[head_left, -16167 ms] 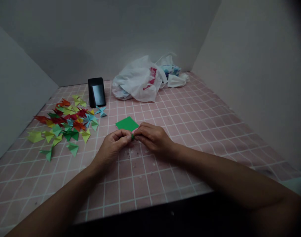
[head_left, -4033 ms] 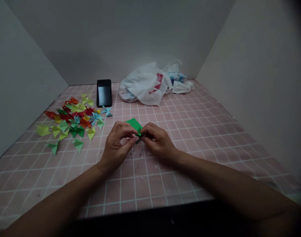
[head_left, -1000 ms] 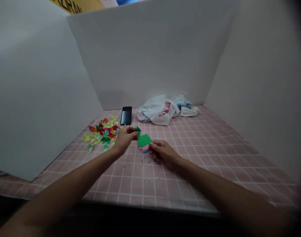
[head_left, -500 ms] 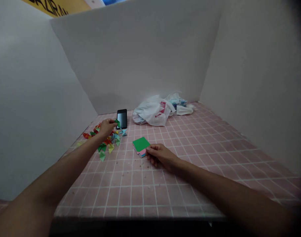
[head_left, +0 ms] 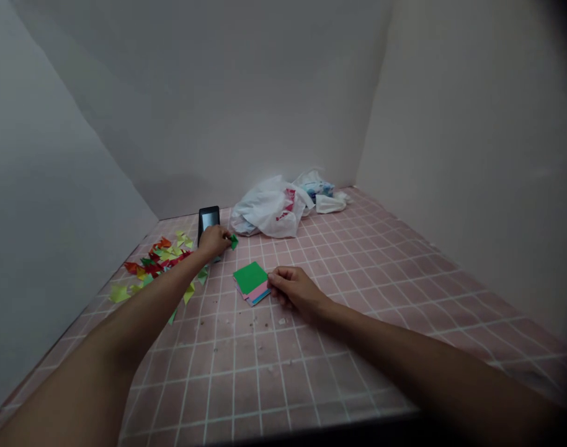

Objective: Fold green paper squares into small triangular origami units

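Note:
My left hand (head_left: 214, 241) reaches in front of the phone, fingertips pinching a small green folded paper piece (head_left: 234, 241) just above or on the tabletop. To the left lies a pile of folded paper pieces (head_left: 165, 254) in red, orange, yellow and green, partly covered by my left forearm. My right hand (head_left: 296, 288) is closed, thumb and forefinger at the right corner of a small stack of square coloured paper (head_left: 250, 277). Green is on top, with pink and blue edges showing below it. The other right fingers are curled under.
A dark phone (head_left: 209, 215) leans upright near the back wall. Beside it lies a crumpled white plastic bag (head_left: 272, 208) with red print, then a blue-and-white packet (head_left: 314, 187). Pale walls enclose the pink tiled-pattern tabletop (head_left: 358, 261) on the left, back and right.
My left hand has carried the green folded piece rightward, past the phone. My right hand stays at the paper stack, where more pink and blue shows. The view has tilted and shifted.

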The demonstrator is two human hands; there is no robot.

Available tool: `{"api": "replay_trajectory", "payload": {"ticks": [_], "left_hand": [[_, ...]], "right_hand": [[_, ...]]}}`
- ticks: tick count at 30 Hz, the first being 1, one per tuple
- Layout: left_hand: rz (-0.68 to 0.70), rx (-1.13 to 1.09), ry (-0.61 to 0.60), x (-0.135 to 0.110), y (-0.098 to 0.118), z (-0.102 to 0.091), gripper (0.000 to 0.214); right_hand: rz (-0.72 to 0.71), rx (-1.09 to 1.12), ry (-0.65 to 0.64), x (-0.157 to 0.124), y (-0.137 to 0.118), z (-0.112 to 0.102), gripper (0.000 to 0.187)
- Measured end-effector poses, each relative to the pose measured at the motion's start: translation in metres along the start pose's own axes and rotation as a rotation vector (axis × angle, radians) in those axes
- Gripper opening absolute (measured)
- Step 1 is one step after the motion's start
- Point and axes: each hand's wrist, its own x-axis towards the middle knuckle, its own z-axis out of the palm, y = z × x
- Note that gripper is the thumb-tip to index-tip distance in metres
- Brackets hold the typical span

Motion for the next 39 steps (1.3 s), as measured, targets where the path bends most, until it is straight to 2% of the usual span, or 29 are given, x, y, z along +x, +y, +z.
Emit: {"api": "replay_trajectory", "payload": {"ticks": [4,8,12,15,18,21,24,27,29,34,39], "left_hand": [[0.016,0.057,-0.048,0.002,-0.003,0.003,0.032],[0.017,0.081,-0.064,0.0,-0.005,0.002,0.034],[0.022,0.081,-0.019,-0.004,-0.006,-0.002,0.033],[0.038,0.063,0.069,-0.011,-0.004,-0.008,0.027],[0.088,0.026,0.185,-0.028,0.0,-0.014,0.02],[0.189,-0.038,0.228,-0.059,0.01,-0.013,0.02],[0.317,-0.12,0.164,-0.096,0.022,-0.005,0.018],[0.434,-0.187,0.05,-0.127,0.033,0.008,0.018],[0.49,-0.22,0.01,-0.14,0.036,0.016,0.03],[0.461,-0.252,0.062,-0.149,0.036,0.029,0.033],[0.445,-0.3,0.059,-0.146,0.029,0.03,0.031]], "right_hand": [[-0.035,0.015,0.069,0.003,-0.002,-0.002,0.032],[-0.035,0.007,0.072,0.003,-0.002,-0.002,0.033],[-0.101,-0.081,0.092,0.003,-0.002,-0.004,0.034],[-0.151,-0.129,0.101,0.006,-0.002,-0.008,0.033],[-0.239,-0.25,0.129,0.01,-0.001,-0.013,0.029],[-0.376,-0.463,0.167,0.014,0.001,-0.017,0.019],[-0.418,-0.569,0.158,0.017,0.004,-0.018,0.007],[-0.424,-0.653,0.112,0.019,0.007,-0.017,0.014],[-0.434,-0.711,0.07,0.02,0.009,-0.016,0.017],[-0.51,-0.886,0.025,0.021,0.012,-0.019,0.018],[-0.529,-0.921,0.038,0.023,0.014,-0.021,0.016]]}}
